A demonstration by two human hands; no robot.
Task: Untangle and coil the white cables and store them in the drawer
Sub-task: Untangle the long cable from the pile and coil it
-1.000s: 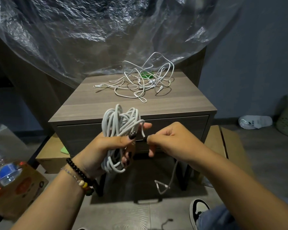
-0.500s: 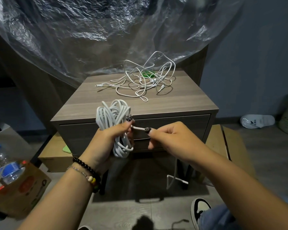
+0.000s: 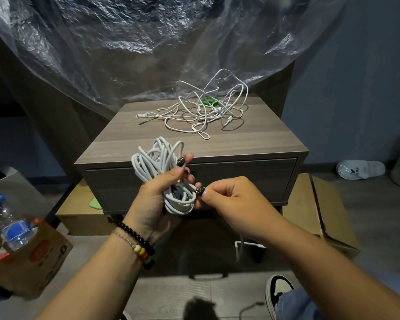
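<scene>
My left hand [image 3: 156,195] grips a coiled bundle of thick white cable [image 3: 157,158] in front of the nightstand. My right hand [image 3: 229,199] pinches the cable's loose strand right beside the coil's lower loops [image 3: 180,200]; the free end [image 3: 241,248] hangs down below that hand. A tangled heap of thin white cables [image 3: 208,109] lies on the back of the nightstand top [image 3: 148,139]. The drawer front [image 3: 240,176] below the top is closed.
A green object [image 3: 208,100] sits under the tangle. Clear plastic sheeting [image 3: 148,42] hangs behind the nightstand. A cardboard box with a water bottle [image 3: 12,227] stands at the left, flat cartons [image 3: 319,209] lie on the floor, and my shoe [image 3: 278,289] is at the lower right.
My right hand has moved down and in, from level with the left thumb to the coil's lower loops. The left hand tilted the coil slightly. The hanging end swung.
</scene>
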